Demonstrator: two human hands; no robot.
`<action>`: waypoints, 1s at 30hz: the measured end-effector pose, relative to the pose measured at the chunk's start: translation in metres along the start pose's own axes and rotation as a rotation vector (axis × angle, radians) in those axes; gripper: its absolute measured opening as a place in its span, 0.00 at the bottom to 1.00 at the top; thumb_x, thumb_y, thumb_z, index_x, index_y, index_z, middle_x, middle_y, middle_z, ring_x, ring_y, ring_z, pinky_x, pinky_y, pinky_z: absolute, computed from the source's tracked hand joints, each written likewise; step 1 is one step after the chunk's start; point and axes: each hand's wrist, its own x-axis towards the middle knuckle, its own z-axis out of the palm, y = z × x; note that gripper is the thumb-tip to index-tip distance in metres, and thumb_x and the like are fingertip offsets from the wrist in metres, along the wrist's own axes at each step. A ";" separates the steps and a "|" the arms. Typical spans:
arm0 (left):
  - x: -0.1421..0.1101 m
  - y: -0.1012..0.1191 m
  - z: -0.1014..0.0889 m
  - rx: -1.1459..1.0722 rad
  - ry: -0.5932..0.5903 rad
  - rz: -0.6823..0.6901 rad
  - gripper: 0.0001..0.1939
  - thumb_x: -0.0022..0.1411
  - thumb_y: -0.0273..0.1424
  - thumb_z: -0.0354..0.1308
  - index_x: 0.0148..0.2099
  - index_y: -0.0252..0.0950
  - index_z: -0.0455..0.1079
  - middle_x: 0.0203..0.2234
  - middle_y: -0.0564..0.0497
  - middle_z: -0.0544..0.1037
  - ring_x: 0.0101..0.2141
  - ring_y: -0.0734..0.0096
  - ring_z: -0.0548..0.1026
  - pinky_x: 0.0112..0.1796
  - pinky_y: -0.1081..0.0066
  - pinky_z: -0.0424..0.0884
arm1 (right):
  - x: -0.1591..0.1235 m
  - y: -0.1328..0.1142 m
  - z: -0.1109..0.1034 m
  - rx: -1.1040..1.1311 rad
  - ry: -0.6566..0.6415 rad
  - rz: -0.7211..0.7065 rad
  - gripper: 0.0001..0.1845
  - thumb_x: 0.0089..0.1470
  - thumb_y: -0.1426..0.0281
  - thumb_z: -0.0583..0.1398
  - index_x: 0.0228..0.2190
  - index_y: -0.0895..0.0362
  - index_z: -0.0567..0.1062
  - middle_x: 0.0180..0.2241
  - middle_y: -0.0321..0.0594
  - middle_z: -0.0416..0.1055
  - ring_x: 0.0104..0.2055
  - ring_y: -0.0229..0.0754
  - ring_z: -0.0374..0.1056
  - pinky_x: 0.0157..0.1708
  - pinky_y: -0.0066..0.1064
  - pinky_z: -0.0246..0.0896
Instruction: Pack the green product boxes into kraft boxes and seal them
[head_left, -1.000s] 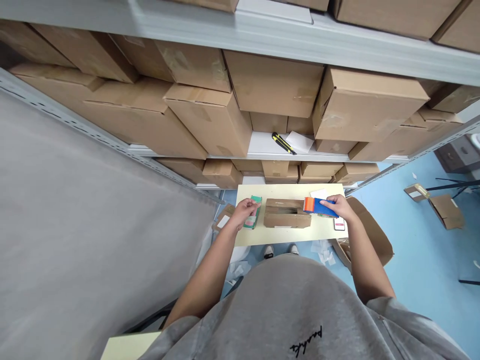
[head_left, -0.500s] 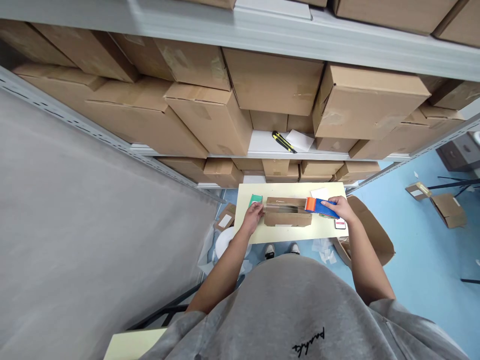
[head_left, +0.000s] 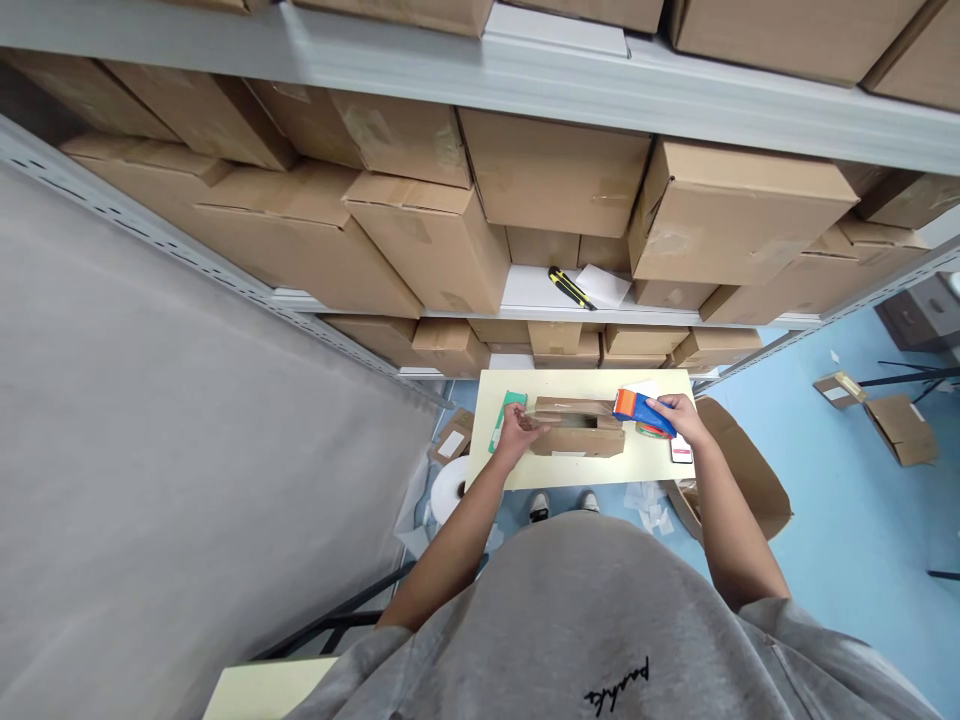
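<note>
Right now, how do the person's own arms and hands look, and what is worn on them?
The left hand and right hand are bare, with no gloves, and the forearms show no watch or band. Each arm comes out of a loose, short grey sleeve.

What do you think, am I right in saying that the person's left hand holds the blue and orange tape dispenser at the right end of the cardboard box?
Not quite: the head view shows that the right hand, not the left hand, holds the blue and orange tape dispenser at the right end of the cardboard box.
</note>
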 end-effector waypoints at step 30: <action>0.029 -0.052 -0.005 0.042 0.131 0.122 0.40 0.37 0.29 0.80 0.46 0.45 0.57 0.38 0.60 0.65 0.31 0.77 0.66 0.35 0.71 0.67 | 0.043 0.035 0.047 0.504 -0.283 0.254 0.33 0.37 0.41 0.80 0.22 0.55 0.77 0.18 0.35 0.74 0.19 0.37 0.68 0.18 0.28 0.62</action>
